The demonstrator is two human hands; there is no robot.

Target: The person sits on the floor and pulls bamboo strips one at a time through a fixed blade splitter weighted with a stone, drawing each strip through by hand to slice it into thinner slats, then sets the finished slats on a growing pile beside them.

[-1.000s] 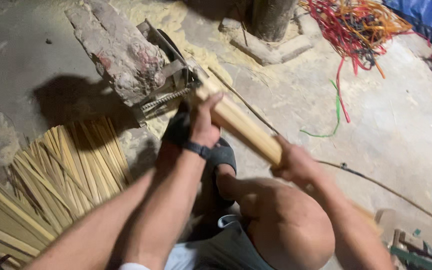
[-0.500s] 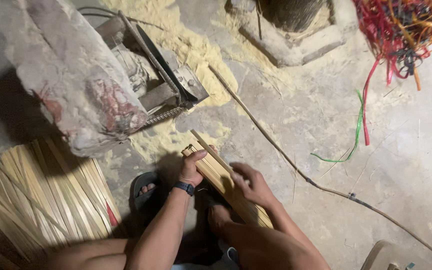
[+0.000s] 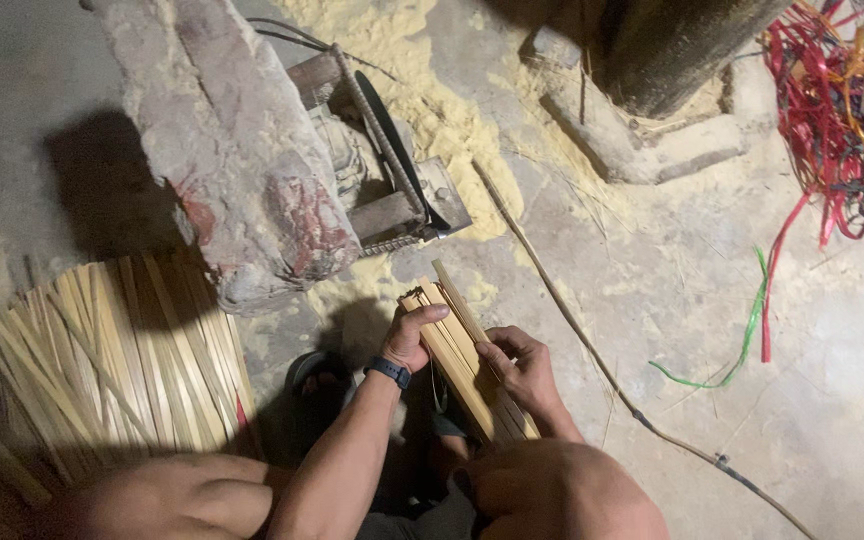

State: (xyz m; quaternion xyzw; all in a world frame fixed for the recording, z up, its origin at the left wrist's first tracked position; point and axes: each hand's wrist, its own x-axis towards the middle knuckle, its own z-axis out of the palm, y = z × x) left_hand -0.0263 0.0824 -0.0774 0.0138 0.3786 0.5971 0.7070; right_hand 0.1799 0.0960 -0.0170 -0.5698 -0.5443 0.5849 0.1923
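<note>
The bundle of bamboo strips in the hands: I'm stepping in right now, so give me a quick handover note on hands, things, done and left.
Left hand: fingers curled over the top end of the bundle of bamboo strips, gripping it.
Right hand: fingers pressed flat along the bundle's right side.
Bundle: held slanted over the floor, in front of the cutting machine; one strip sticks out past the top end.
Done: a big pile of strips lies fanned out on the left.
Left: the bundle in hand looks uneven at its top end; sawdust covers the floor around the machine.
</note>
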